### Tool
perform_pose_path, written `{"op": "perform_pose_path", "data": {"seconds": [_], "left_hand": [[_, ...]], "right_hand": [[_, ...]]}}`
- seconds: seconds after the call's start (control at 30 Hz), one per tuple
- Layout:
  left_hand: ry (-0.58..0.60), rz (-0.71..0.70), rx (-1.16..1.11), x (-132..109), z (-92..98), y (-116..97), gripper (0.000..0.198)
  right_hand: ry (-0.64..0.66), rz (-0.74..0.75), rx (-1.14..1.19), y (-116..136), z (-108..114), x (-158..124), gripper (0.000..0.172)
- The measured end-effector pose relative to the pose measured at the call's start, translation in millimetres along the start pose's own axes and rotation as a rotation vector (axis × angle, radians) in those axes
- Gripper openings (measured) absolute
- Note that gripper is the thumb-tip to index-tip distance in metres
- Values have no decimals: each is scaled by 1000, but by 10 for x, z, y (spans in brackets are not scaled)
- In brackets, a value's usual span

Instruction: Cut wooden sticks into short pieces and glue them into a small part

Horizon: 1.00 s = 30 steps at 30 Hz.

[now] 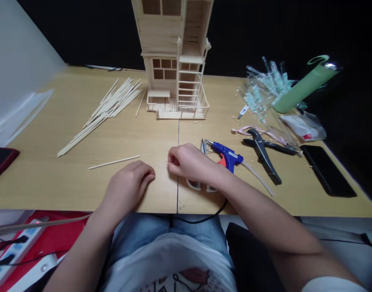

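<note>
My left hand rests on the table with its fingers curled together; whatever it may hold is hidden. Just beyond it lies a single thin wooden stick. My right hand is closed in a pinch near the table's middle seam, and a tiny pale speck shows at its fingertips. Under and beside my right wrist are scissors, partly covered, and a blue hot glue gun with an orange trigger. At the back stands a model house built of wooden sticks, with a ladder and a railed porch.
A pile of wooden sticks lies at the left. On the right are black pliers-like cutters, a black phone, a green bottle and clear plastic wrappers. A dark red-edged device sits at the left edge.
</note>
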State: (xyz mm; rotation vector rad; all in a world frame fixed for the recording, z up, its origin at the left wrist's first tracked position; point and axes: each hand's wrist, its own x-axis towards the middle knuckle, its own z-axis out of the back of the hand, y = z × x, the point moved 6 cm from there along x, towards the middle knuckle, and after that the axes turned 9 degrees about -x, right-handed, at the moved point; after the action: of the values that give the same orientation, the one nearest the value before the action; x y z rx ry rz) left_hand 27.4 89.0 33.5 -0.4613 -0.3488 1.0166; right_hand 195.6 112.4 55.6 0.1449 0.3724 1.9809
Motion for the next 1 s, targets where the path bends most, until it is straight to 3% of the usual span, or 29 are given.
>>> {"op": "perform_pose_path", "data": {"seconds": [0.1,0.2,0.3,0.53,0.8,1.0], "left_hand": [[-113,-45,-78,-261,-62,81,25],[-188,-97,-132,-356,-82,105,24],[-221,-124,-179,-408,-52,125,20],[-270,-128,-183,-442,-28,186,11],[-282,-109,-118,-409,-64,125,12],[-303,-107,-56,-402,-56,89,14]], "right_hand": [[31,52,-138,277,-163,144,20],[44,112,-120,422,-258,198,20],[31,114,1,418,-254,146,13],[-55,-92,135,365,-289,-71,8],[-163,-146,121,460,-439,-114,7],[-153,-147,144,477,-478,-143,10]]}}
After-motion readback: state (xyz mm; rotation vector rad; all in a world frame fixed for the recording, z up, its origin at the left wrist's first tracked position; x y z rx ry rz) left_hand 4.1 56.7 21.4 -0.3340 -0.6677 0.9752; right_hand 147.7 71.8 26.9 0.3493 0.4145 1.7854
